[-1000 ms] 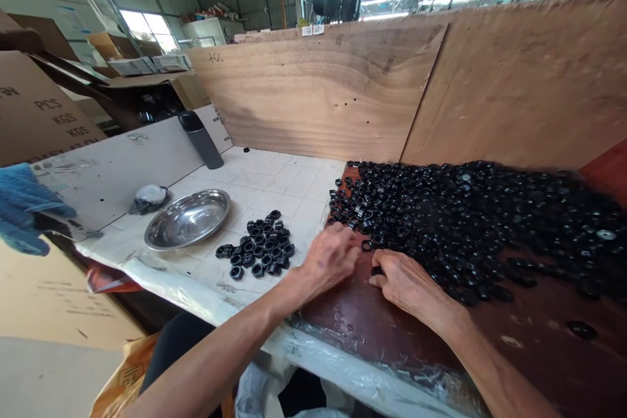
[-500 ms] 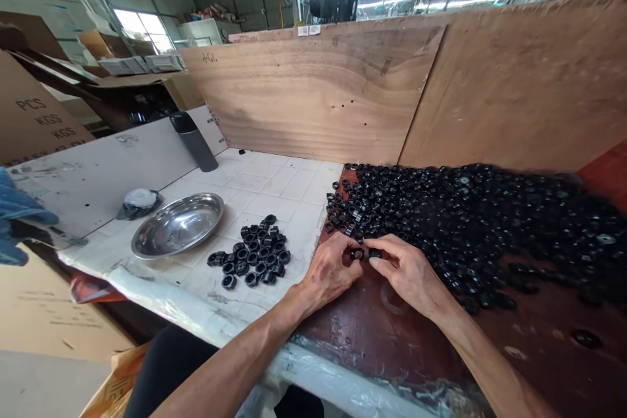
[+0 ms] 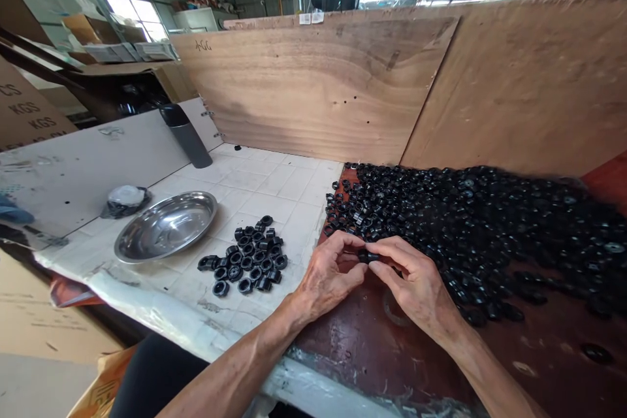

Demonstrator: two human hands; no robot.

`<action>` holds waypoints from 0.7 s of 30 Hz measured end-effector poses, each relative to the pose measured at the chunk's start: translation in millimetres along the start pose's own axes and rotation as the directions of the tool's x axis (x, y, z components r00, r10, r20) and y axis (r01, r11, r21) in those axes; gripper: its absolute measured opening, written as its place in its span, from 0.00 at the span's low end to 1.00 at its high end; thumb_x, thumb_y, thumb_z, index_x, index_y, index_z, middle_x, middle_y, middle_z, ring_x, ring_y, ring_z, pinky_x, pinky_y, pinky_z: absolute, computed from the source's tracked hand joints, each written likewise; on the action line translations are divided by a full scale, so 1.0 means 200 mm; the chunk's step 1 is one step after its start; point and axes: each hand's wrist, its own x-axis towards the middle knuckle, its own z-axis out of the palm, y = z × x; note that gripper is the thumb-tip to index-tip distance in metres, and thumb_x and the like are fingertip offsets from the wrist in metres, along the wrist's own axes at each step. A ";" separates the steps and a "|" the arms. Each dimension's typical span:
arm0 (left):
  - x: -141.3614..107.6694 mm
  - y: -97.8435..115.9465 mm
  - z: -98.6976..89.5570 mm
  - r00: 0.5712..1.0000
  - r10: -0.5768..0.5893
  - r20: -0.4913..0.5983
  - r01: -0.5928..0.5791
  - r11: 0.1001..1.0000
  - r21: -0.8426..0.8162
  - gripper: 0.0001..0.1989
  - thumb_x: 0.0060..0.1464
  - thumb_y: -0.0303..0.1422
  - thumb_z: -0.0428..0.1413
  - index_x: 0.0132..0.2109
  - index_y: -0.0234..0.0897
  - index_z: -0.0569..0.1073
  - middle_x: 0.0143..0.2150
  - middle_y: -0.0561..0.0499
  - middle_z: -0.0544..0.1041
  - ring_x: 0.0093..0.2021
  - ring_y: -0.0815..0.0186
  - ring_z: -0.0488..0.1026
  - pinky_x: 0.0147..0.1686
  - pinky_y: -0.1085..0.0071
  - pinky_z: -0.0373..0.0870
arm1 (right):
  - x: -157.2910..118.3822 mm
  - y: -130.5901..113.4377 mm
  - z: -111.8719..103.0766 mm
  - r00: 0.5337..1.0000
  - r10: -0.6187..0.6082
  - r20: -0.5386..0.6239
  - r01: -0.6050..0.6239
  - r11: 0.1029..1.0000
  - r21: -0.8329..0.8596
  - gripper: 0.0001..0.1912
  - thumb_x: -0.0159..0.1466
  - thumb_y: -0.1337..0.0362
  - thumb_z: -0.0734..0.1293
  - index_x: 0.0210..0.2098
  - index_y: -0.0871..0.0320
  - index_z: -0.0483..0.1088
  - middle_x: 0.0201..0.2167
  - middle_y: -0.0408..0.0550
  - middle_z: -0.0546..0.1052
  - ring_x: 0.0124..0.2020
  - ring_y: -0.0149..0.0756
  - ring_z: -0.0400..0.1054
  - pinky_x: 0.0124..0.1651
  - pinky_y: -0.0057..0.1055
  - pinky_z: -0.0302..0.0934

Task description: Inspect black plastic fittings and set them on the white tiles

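Note:
Over the dark red board, my left hand (image 3: 329, 272) and my right hand (image 3: 415, 279) meet at the fingertips. Between them is a small black part (image 3: 365, 255), gripped by the thumb and fingers of both. Whether it is one piece or two pressed together is too small to tell. Just behind my hands spreads a big heap of black parts (image 3: 470, 222). To the left, on the white surface, lies a smaller cluster of black ring-shaped parts (image 3: 252, 255).
A steel bowl (image 3: 166, 225) sits left of the small cluster, beside a wrapped bundle (image 3: 126, 199). A dark bottle (image 3: 186, 136) leans against the low side panel. Plywood boards (image 3: 313, 91) wall off the back. Cardboard boxes (image 3: 29, 117) stand at the far left.
My hands have come together, and the black pieces that were apart at my fingertips now meet. The view has shifted slightly, moving the bowl and bottle leftward in the picture.

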 end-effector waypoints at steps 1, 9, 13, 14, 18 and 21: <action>0.00 0.00 0.00 1.000 0.010 0.004 -0.010 1.000 -0.014 0.14 0.55 0.25 0.59 0.48 0.37 0.71 0.46 0.48 0.77 0.45 0.63 0.79 0.48 0.66 0.77 | 0.00 -0.01 0.00 1.000 0.022 -0.012 -0.021 1.000 0.016 0.10 0.67 0.65 0.67 0.47 0.55 0.75 0.43 0.48 0.78 0.43 0.36 0.74 0.45 0.30 0.70; 0.00 -0.01 -0.03 0.977 0.213 -0.004 -0.211 0.974 0.084 0.11 0.57 0.27 0.62 0.47 0.39 0.76 0.50 0.46 0.76 0.52 0.60 0.77 0.55 0.61 0.75 | 0.00 -0.04 -0.02 0.998 0.038 -0.059 -0.037 0.999 0.021 0.06 0.66 0.61 0.69 0.41 0.54 0.77 0.39 0.44 0.79 0.38 0.33 0.74 0.40 0.26 0.69; 0.01 0.00 -0.03 0.954 0.300 -0.005 -0.298 0.949 0.101 0.09 0.58 0.27 0.62 0.46 0.38 0.78 0.49 0.44 0.77 0.51 0.60 0.77 0.52 0.62 0.76 | 0.00 -0.06 -0.01 0.995 0.067 -0.074 -0.063 0.997 0.050 0.06 0.65 0.59 0.70 0.39 0.54 0.78 0.36 0.44 0.80 0.35 0.34 0.75 0.38 0.25 0.69; 0.01 0.01 -0.03 0.948 0.317 -0.007 -0.315 0.944 0.101 0.09 0.58 0.26 0.62 0.46 0.38 0.78 0.48 0.44 0.78 0.50 0.61 0.77 0.50 0.63 0.77 | 0.00 -0.06 -0.01 0.994 0.080 -0.076 -0.075 0.995 0.064 0.07 0.65 0.58 0.70 0.38 0.54 0.78 0.35 0.44 0.80 0.33 0.33 0.75 0.37 0.25 0.69; 0.00 0.01 -0.03 0.928 0.372 -0.003 -0.370 0.922 0.112 0.09 0.58 0.26 0.62 0.46 0.38 0.78 0.47 0.45 0.78 0.47 0.63 0.77 0.48 0.65 0.77 | 0.00 -0.07 -0.01 0.991 0.112 -0.076 -0.106 0.991 0.079 0.10 0.65 0.55 0.70 0.38 0.55 0.77 0.27 0.42 0.79 0.27 0.33 0.74 0.33 0.25 0.68; 0.00 0.01 -0.03 0.918 0.396 0.028 -0.396 0.907 0.146 0.09 0.59 0.27 0.61 0.47 0.39 0.78 0.48 0.45 0.78 0.48 0.63 0.77 0.49 0.64 0.77 | 0.00 -0.06 -0.01 0.992 0.107 -0.062 -0.107 0.994 0.005 0.12 0.68 0.55 0.68 0.36 0.56 0.76 0.21 0.40 0.76 0.23 0.32 0.71 0.30 0.25 0.65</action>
